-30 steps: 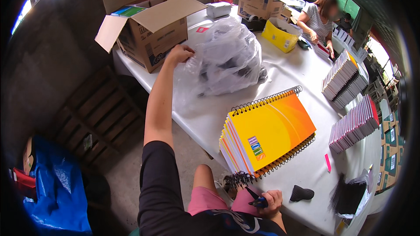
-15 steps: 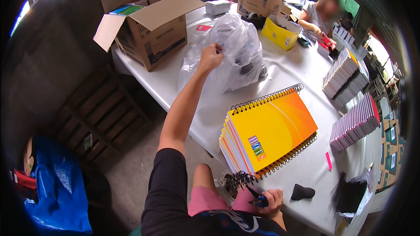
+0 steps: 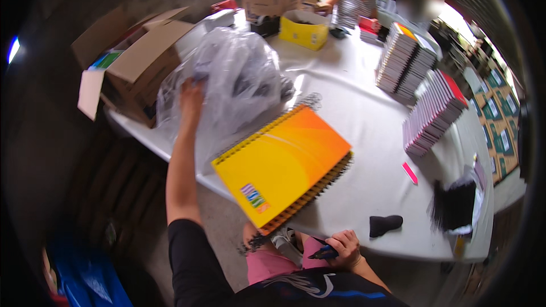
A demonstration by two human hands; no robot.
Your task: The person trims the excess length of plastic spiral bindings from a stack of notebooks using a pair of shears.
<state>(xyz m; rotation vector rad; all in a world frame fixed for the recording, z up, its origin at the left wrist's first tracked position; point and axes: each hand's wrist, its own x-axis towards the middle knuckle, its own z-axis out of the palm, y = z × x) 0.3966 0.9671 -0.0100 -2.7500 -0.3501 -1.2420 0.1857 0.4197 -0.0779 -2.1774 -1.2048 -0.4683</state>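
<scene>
My left hand [image 3: 191, 95] reaches to the near left side of a clear plastic bag [image 3: 242, 59] with dark contents. Its fingers are blurred and partly behind the plastic, so their grip is unclear. At the table's near edge, my right hand [image 3: 346, 247] is closed round dark blue-and-black pliers [image 3: 324, 252]. Between my hands lies a stack of spiral notebooks [image 3: 287, 165] with a yellow-orange cover, black wire coils showing along its long sides. A bunch of loose black coil ends [image 3: 250, 244] hangs at the stack's near corner.
An open carton [image 3: 142, 74] stands left, another carton [image 3: 261, 1] at the back beside a yellow box [image 3: 304, 31]. Notebook stacks [image 3: 435, 113] stand right. Nearer lie a pink tag [image 3: 409, 174], a dark pad [image 3: 385, 225] and black bristle-like strands [image 3: 455, 204]. A person [image 3: 352, 3] works across the white table.
My left hand has moved from the top of the plastic bag to its near left side. The view has swung right, shifting the scene left. My right hand still grips the pliers.
</scene>
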